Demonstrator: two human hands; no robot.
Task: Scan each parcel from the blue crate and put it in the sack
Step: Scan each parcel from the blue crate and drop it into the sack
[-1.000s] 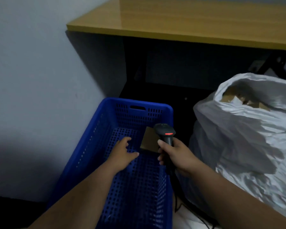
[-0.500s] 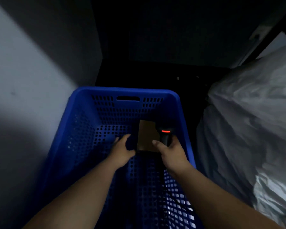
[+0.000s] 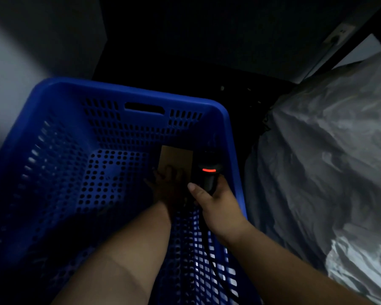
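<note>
Left hand point(image 3: 167, 186) rests flat on 1 cardboard parcel point(image 3: 176, 157) (light, stiff; grasp edges); right hand point(image 3: 216, 201) clasps scanner point(image 3: 208, 172).

my left hand point(image 3: 168, 186) reaches forward and down, fingers spread and laid flat, dim in shadow. my right hand point(image 3: 216, 200) sits just beside it, a little nearer to me, thumb and fingers curled in a closed grip. both forearms run bare from the lower edge, converging toward the hands.
</note>
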